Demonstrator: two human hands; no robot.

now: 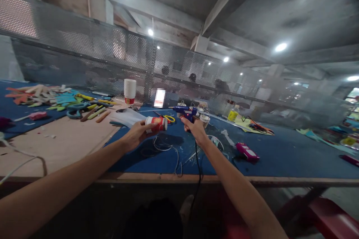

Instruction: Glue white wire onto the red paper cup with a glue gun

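My left hand [137, 134] is wrapped round a red and white paper cup [157, 124], which is tipped on its side over the blue table. In my right hand [195, 125] is a blue glue gun [185, 110], its nozzle pointing left and a small red light glowing on its body. The nozzle hangs a little above the cup, apart from it. From the gun's grip a black cord drops past the table's front edge. Behind the cup lie yellow-handled scissors [169, 118]. A few cups with string [205, 120] stand just behind my right hand.
A stack of paper cups [129, 91] stands at the back left. Coloured strips [66, 99], teal scissors [77, 111] and craft sticks [97, 114] lie at the left. A magenta device [247, 152] and a yellow-labelled bottle [233, 112] are to the right. Mesh panels [129, 52] rise behind.
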